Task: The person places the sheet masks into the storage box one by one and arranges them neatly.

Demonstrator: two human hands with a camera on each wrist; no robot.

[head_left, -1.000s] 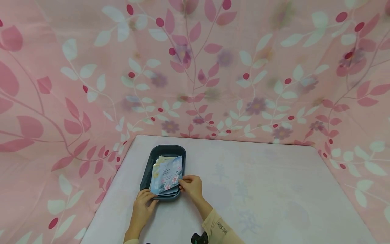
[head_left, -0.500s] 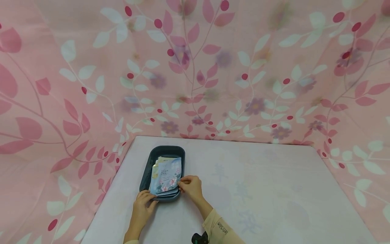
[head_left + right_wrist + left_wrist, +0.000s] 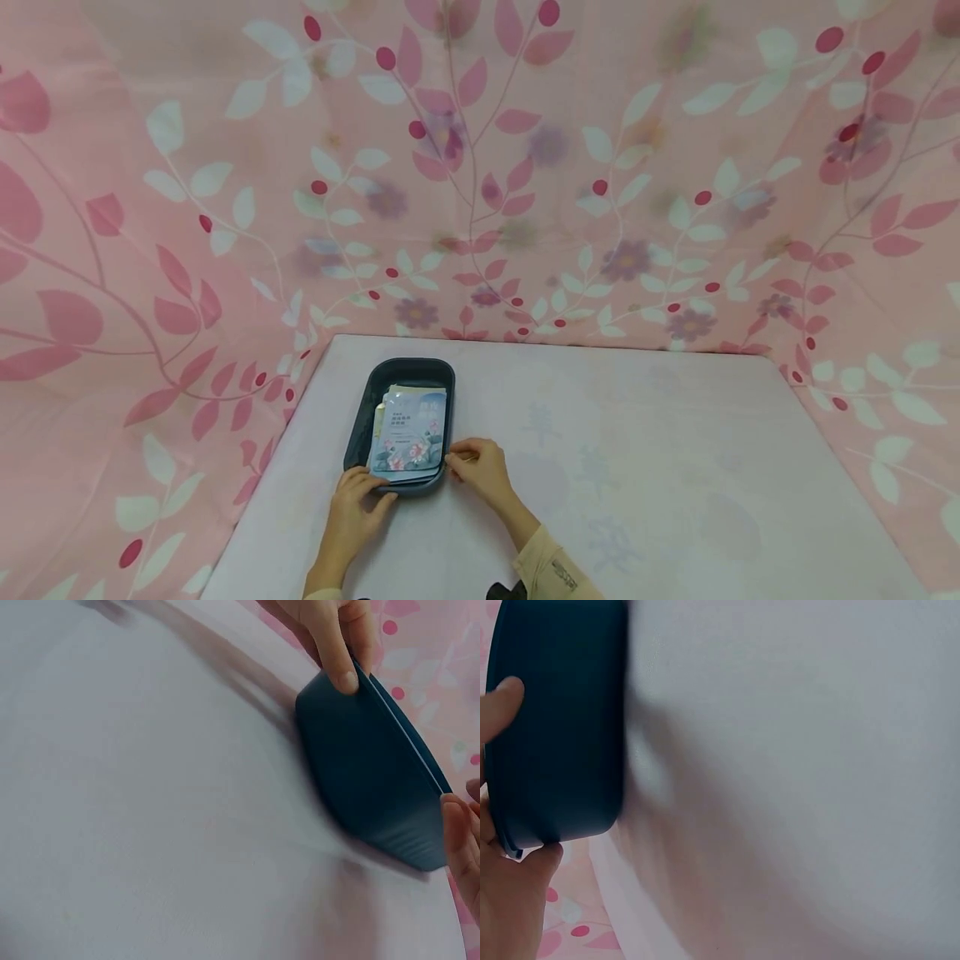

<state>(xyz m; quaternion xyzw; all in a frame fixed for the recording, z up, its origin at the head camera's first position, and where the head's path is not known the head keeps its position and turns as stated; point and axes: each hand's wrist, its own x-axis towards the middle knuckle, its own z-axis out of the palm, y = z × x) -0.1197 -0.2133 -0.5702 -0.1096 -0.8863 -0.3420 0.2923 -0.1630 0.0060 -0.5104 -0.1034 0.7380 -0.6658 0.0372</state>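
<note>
A dark blue-green tray (image 3: 412,371) stands on the left part of the white-covered table. Inside its near half lies a stack of flat printed sachets, the top sachet (image 3: 408,433) pale blue with pink flowers. My left hand (image 3: 351,512) grips the tray's near left corner, thumb against the outer wall and fingers at the rim, as the left wrist view of the tray (image 3: 566,727) also shows. At the near right rim is my right hand (image 3: 483,473). Its thumb (image 3: 454,825) touches the rim, with a finger apart from it and no sachet between them.
The white tablecloth (image 3: 637,467) spreads right of the tray, with faint printed marks. Pink floral cloth (image 3: 480,167) hangs behind and at both sides. A dark object (image 3: 507,592) shows beside the right sleeve (image 3: 555,567) at the bottom edge.
The top sachet, held by its corner by my right hand, has come down flat and straight on the stack. My right hand has let go and shifted slightly right and nearer. The left hand stays.
</note>
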